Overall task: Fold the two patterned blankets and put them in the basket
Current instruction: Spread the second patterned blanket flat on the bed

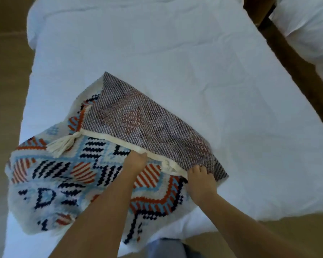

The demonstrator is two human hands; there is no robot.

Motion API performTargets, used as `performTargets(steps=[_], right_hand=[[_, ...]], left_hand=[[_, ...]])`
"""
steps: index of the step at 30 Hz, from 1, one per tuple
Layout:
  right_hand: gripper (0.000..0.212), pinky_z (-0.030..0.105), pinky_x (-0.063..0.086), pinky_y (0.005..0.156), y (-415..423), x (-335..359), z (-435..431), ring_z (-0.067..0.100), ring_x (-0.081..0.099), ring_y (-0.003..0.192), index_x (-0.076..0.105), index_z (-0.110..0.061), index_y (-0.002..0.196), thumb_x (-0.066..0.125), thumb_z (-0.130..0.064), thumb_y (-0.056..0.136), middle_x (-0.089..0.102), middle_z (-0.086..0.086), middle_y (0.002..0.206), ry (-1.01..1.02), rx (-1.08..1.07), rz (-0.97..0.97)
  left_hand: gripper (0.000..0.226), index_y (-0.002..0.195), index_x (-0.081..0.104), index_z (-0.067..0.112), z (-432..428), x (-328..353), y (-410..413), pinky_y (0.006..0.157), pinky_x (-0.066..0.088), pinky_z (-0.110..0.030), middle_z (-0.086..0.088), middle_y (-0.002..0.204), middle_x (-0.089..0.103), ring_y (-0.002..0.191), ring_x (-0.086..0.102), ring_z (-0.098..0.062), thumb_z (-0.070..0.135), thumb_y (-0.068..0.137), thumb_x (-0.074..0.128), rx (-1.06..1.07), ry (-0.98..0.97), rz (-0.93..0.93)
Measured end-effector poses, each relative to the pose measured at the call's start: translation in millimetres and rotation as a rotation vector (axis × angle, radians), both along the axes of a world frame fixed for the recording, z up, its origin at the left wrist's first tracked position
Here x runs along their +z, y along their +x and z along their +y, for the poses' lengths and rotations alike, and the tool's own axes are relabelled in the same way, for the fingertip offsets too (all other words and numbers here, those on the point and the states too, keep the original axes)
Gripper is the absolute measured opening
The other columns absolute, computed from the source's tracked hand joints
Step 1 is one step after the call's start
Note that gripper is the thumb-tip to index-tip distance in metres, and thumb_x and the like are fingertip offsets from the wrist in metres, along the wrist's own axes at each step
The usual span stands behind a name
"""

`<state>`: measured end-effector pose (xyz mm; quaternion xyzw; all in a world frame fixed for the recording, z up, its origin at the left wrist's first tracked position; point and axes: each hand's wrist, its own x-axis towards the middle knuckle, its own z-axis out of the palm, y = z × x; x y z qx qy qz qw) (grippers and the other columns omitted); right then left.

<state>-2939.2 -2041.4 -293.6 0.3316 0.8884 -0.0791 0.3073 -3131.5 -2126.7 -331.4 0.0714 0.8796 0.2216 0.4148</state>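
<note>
**Patterned blanket, part-folded, on white bed**

Patterned blanket point(50, 175): woven, geometric motifs in navy, orange-red and pale blue on cream; spread across near end of white bed point(157, 43), near edge hanging over bed's front. Far portion turned over onto itself, showing dull purplish reverse side point(138, 120) with faint diamond pattern. Cream border strip point(104, 137) running diagonally along folded edge; cream tassel point(63, 144) lying at its left corner, second tassel bunched between the two hands.

Left hand point(135, 162): fingers curled closed around cream border near middle of folded edge.

Right hand point(200, 180): fingers bent over right corner of folded flap, pinching fabric, thumb hidden beneath.

Second white bed point(309, 30): upper right, apart from first, dark wooden frame point(291, 58) between.

Floor point(6, 71): tan, left of bed
</note>
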Motion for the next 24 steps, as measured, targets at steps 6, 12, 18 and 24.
performTargets(steps=[6, 12, 18, 24], right_hand=[[0.027, 0.039, 0.047, 0.081, -12, -12, 49, 0.028, 0.05, 0.109, 0.047, -0.011, 0.115, 0.047, -0.012, 0.088, 0.051, 0.009, 0.119, -0.073, -0.034, 0.052], [0.016, 0.034, 0.046, 0.074, -9, -6, 113, 0.025, 0.059, 0.098, 0.05, -0.015, 0.103, 0.045, -0.018, 0.088, 0.059, 0.004, 0.109, -0.143, -0.057, 0.193], [0.023, 0.029, 0.035, 0.057, 27, -3, 204, 0.028, 0.057, 0.07, 0.035, -0.015, 0.072, 0.036, -0.015, 0.094, 0.047, 0.003, 0.066, -0.155, -0.306, 0.404], [0.046, 0.031, 0.019, 0.048, 77, 17, 313, 0.015, 0.023, 0.047, 0.019, -0.017, 0.057, 0.055, -0.024, 0.085, 0.02, -0.002, 0.05, -0.252, -0.575, 0.673]], left_hand=[[0.059, 0.127, 0.048, -0.003, 59, -22, -26, 0.086, 0.049, -0.036, -0.015, 0.112, 0.059, 0.093, 0.059, -0.031, 0.039, 0.087, 0.059, 0.776, 0.069, -0.219], [0.046, 0.131, 0.045, 0.002, 114, -15, -46, 0.093, 0.049, -0.043, -0.014, 0.122, 0.058, 0.102, 0.058, -0.032, 0.015, 0.088, 0.056, 1.023, 0.235, -0.091], [0.02, 0.112, 0.046, 0.011, 230, 26, -46, 0.093, 0.039, -0.037, -0.009, 0.092, 0.054, 0.098, 0.054, -0.029, 0.014, 0.093, 0.047, 0.675, 0.222, 0.154], [0.018, 0.087, 0.027, 0.023, 383, 80, -16, 0.053, 0.033, -0.004, 0.014, 0.073, 0.03, 0.063, 0.035, 0.004, 0.011, 0.092, 0.04, 0.454, 0.364, 0.164]])
